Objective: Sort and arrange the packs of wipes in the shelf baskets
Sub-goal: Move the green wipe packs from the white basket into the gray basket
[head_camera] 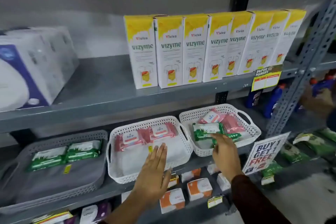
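Three baskets stand on the middle shelf. The grey basket (91, 174) on the left holds two green wipe packs (65, 152). In the middle white basket (185, 143) lie two pink wipe packs (145, 136) at the back. The right white basket (252, 129) holds pink packs (223, 120) and a green wipe pack (207, 130) at its front. My left hand (154, 167) hovers flat, fingers apart, over the front of the middle basket. My right hand (222, 151) reaches into the right basket, its fingers on the green pack's front edge.
Yellow-and-white boxes (196, 47) line the shelf above, with wrapped tissue rolls (31, 67) at its left. A "buy 1 get 1 free" sign (263, 152) hangs right of the baskets. Small orange-and-white boxes (198, 187) sit below. Another person's hand (316, 100) shows at far right.
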{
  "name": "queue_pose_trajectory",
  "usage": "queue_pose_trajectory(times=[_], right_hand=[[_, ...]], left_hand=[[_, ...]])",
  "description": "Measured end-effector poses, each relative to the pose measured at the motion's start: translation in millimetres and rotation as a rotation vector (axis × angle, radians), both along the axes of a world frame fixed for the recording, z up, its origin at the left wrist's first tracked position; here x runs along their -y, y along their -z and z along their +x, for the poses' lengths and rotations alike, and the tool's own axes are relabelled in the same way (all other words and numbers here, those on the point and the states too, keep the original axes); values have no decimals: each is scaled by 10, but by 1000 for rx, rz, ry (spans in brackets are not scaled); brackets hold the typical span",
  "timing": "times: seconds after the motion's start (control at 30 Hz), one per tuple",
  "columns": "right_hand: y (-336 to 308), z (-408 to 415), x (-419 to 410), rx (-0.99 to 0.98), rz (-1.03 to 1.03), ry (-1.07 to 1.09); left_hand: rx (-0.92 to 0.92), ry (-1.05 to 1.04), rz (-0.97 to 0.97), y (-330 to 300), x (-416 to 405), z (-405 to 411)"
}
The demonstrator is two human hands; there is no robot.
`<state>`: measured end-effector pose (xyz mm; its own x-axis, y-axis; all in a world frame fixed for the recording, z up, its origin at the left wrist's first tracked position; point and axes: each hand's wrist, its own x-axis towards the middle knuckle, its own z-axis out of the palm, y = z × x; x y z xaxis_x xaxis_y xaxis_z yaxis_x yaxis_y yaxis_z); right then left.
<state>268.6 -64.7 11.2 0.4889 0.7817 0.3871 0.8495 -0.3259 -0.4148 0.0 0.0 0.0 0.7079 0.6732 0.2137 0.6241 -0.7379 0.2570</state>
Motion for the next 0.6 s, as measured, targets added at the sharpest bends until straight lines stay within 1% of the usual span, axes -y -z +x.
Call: queue_pose_trajectory(times=[0.03,0.1,0.17,0.27,0.4,0.5,0.6], right_hand=[[-6,115,-23,-19,-20,26],[87,731,-278,-53,-211,-50],[-8,820,-341,-129,-368,-75],[-69,865,-410,-183,-428,-129],[-68,936,-521,-196,-491,-178],[1,1003,-621,-129,-600,-181],[49,1020,-683,-125,-640,-149]], left_hand=[[-18,6,-20,38,26,-6],[-66,-106,-98,325,8,387],[-90,-126,-72,367,30,320],[-90,-140,-30,374,14,252],[-66,-129,-39,304,1,209],[-56,-148,-11,293,43,249],[-49,-159,-20,300,75,213]])
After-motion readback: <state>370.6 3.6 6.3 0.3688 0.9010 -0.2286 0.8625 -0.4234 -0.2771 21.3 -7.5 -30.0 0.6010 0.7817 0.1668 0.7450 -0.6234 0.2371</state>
